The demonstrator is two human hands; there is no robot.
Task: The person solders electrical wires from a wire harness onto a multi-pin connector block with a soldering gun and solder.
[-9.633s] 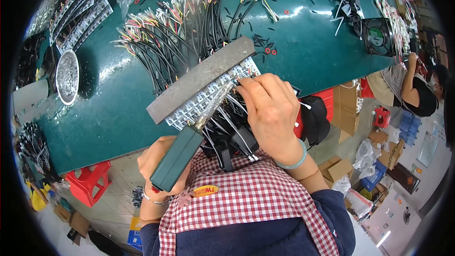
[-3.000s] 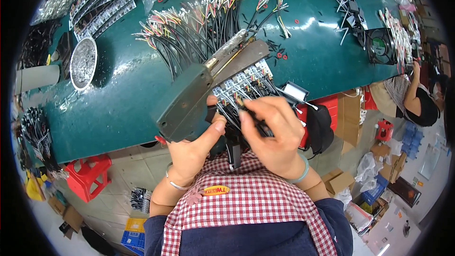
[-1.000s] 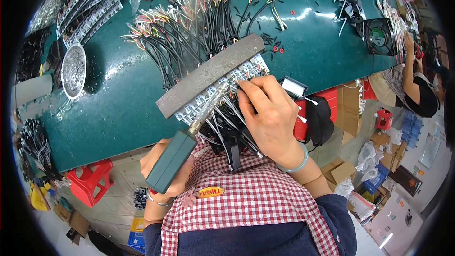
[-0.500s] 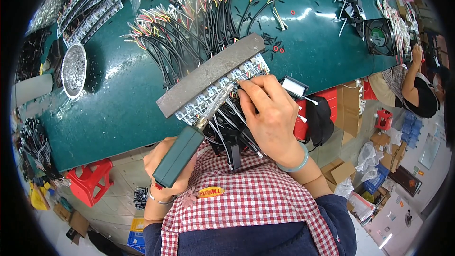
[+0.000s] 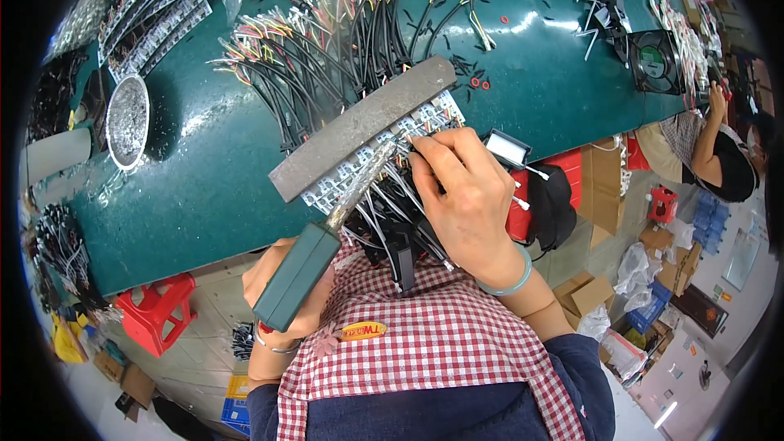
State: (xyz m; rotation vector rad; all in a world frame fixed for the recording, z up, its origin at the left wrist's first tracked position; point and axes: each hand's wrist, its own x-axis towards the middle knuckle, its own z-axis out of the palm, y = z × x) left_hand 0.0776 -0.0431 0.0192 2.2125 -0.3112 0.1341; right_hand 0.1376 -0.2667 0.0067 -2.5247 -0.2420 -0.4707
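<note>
My left hand (image 5: 286, 294) is closed around the green handle of a soldering iron (image 5: 297, 276). Its silvery tip reaches up to a strip of small white circuit boards (image 5: 347, 170), close to my right fingertips. Fingers of my right hand (image 5: 465, 192) are pinched at the strip, on thin wires (image 5: 406, 162) whose ends are mostly hidden. Along the strip's far side lies a flat grey metal bar (image 5: 363, 126). Black cables (image 5: 392, 224) hang from the strip's near side toward my apron.
Beyond the bar, many black cables with stripped coloured ends (image 5: 306, 53) fan across the green table (image 5: 204, 220). A silvery bowl (image 5: 128, 122) stands at left, a black fan (image 5: 654, 63) at right. A red stool (image 5: 158, 314) is below left; a co-worker (image 5: 719, 147) sits far right.
The soldering iron and my left hand have shifted slightly down and left; the tip still lies at the strip near my right fingertips. My right hand has barely moved.
</note>
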